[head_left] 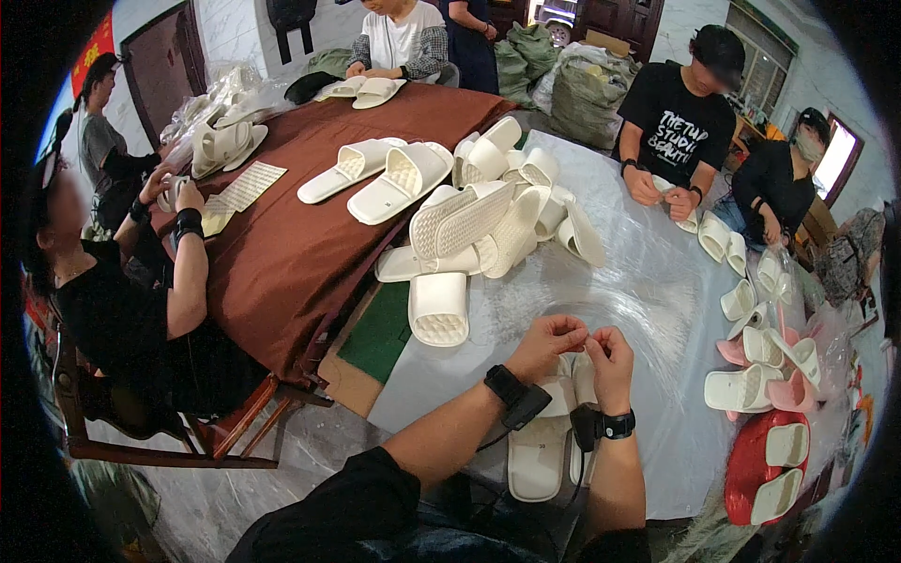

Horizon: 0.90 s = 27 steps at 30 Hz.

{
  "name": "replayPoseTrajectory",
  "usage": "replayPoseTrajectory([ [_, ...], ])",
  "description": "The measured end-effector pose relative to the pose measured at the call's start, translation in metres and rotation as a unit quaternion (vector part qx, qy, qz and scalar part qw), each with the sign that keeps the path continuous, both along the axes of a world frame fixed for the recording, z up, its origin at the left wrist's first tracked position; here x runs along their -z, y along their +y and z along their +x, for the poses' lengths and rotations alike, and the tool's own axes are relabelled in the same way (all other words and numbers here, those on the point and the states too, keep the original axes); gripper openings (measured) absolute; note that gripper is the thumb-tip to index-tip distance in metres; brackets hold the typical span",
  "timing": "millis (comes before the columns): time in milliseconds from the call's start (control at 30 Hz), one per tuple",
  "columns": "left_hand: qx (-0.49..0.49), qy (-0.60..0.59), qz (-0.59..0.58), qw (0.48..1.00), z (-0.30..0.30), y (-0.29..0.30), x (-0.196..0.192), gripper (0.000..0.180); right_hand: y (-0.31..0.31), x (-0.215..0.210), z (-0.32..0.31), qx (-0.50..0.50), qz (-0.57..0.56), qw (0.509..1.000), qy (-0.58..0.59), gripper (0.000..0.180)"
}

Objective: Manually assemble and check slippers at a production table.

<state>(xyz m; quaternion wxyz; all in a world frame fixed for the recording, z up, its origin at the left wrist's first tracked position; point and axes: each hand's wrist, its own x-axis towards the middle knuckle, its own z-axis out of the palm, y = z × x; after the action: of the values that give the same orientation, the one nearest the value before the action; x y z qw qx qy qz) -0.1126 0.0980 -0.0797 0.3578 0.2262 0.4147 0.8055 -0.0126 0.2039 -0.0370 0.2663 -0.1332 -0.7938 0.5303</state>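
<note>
While the pair of white slippers (pixel 549 436) lies directly beneath both wrists, side by side at the near edge of the surface (pixel 648 281), its long axis runs away from the person, heels toward the body and toes tucked under the hands. The left hand (pixel 549 340) and the right hand (pixel 608 355) meet just above the toe end, so the slippers sit below and slightly nearer the body than the fingers (pixel 570 328). Both sets of fingers are pressed together at their tips and touch each other, pinching something too small to make out; it may be a thread or tag, but I cannot tell. Neither hand is clearly nearer the pair, though the left forearm crosses above the left slipper and the right wrist hangs over the right one. Each wrist carries a black band with a cable.

Farther out, a single white slipper (pixel 439 308) lies sole-up just left of the hands, pointing the same way. Beyond it a heap of white slippers (pixel 507 206) covers the middle of the clear plastic sheet. To the right, more white and pink slippers (pixel 760 366) lie near the edge, and a red bag (pixel 751 464) holds two more. Other people sit around the brown-covered table (pixel 291 235) handling slippers.
</note>
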Motion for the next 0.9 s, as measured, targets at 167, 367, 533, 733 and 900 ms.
replayPoseTrajectory([
  [167,0.018,0.031,-0.001,0.999,0.0034,-0.0002,-0.004,0.016,0.0031,0.0015,0.0036,-0.01,-0.02,0.999,0.035,0.009],
  [367,0.011,0.042,-0.018,0.999,0.001,-0.0034,-0.0065,0.017,0.0031,0.0058,0.0001,-0.009,-0.007,1.0,0.028,0.01],
  [533,0.003,0.007,0.029,1.0,0.003,-0.0001,-0.0016,0.017,0.0023,0.0046,-0.0004,-0.014,-0.022,0.999,0.022,0.01],
  [733,-0.016,-0.008,0.039,0.999,0.0023,0.0019,0.0017,0.017,0.0017,0.0028,0.0003,0.0,-0.013,1.0,0.01,0.009],
  [900,0.001,0.033,-0.001,0.999,0.001,-0.0007,-0.0008,0.017,0.0,0.0005,-0.0004,-0.004,-0.037,0.999,0.029,0.01],
])
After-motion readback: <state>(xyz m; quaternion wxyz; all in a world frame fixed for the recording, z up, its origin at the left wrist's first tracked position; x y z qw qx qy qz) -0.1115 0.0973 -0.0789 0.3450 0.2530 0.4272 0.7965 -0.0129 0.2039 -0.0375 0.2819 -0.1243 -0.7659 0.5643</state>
